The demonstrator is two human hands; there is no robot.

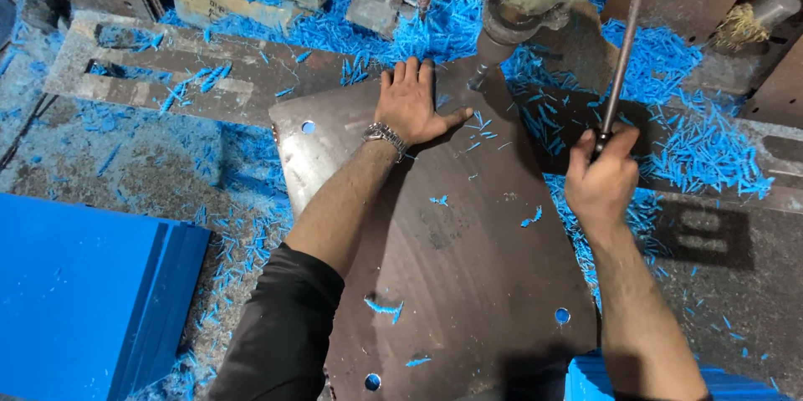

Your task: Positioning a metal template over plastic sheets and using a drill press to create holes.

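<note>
A stack of blue sheets (79,284) lies at the left on a grimy workbench (125,158) strewn with blue shavings (669,75). The left hand (410,104) presses flat, fingers spread, on a dark metal plate (460,267) with holes, under the drill press (523,0). The right hand (600,182) is closed around the press's lever (621,58).

Blue plastic shavings (669,150) are scattered pretty much everywhere, piled thickest along the back and off to the right. A stack of flat blue sheets (84,292) is parked at the lower left, edges roughly lined up. Another bit of blue sheet stack (585,380) is seen at the bottom edge. A slotted metal frame (159,75) is laid across the upper left, dusted with chips. A wire brush (753,20) is tucked in the top right corner.
</note>
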